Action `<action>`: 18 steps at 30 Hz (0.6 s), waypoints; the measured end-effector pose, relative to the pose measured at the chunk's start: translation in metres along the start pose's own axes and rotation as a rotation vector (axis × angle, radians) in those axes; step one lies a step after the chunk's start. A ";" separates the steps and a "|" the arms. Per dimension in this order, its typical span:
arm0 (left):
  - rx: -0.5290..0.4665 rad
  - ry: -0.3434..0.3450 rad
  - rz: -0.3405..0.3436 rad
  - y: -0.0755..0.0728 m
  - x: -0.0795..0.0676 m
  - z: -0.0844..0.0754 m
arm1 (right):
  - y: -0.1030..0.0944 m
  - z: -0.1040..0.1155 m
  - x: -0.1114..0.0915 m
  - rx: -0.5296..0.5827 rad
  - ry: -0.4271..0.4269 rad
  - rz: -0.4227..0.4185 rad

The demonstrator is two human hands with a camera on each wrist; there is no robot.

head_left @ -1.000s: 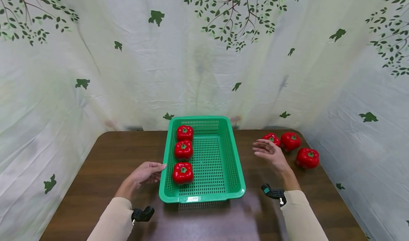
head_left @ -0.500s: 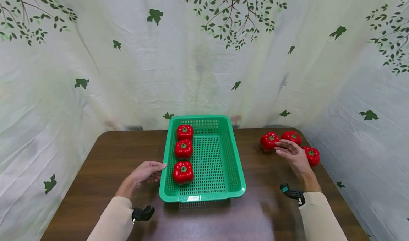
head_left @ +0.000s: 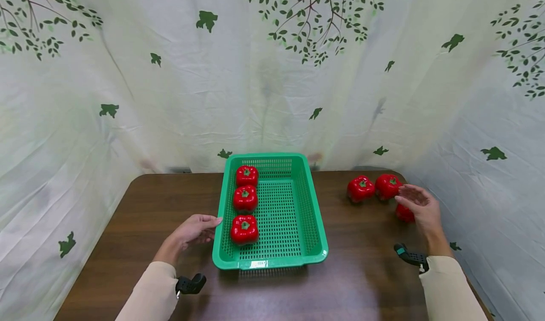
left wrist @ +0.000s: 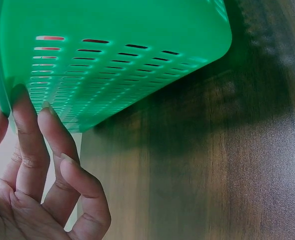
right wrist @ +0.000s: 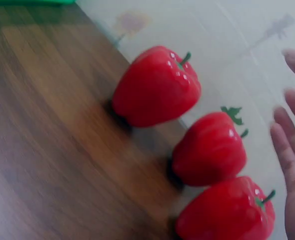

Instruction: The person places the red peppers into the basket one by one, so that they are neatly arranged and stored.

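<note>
Stem (right wrist: 269, 196), rightmost pepper (right wrist: 225, 212); right wrist view only

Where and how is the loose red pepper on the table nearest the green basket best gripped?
Probably take the red pepper by its rounded near and far sides, coming from above: it stands upright, stem up, and another pepper sits close on its right.
</note>
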State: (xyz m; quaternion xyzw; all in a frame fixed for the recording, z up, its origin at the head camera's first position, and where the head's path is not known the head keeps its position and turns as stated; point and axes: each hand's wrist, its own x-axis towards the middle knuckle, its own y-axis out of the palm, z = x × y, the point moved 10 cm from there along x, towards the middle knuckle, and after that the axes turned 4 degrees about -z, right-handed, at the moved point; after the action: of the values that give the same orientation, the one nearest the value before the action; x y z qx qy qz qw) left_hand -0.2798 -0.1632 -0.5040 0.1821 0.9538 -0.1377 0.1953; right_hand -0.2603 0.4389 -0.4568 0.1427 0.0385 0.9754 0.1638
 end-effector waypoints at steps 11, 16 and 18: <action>0.010 0.006 -0.009 0.000 -0.001 -0.002 | -0.037 0.006 -0.016 -0.311 0.240 -0.299; 0.010 0.011 -0.007 -0.001 0.000 -0.002 | -0.041 -0.005 -0.014 -0.545 0.319 -0.191; 0.007 0.013 -0.002 0.000 0.000 -0.001 | -0.041 -0.013 -0.014 -0.595 0.349 -0.122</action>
State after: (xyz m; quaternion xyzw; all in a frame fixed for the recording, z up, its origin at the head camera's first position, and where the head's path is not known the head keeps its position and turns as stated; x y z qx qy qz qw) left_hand -0.2806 -0.1630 -0.5027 0.1826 0.9548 -0.1398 0.1882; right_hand -0.2389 0.4727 -0.4778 -0.0828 -0.2116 0.9420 0.2470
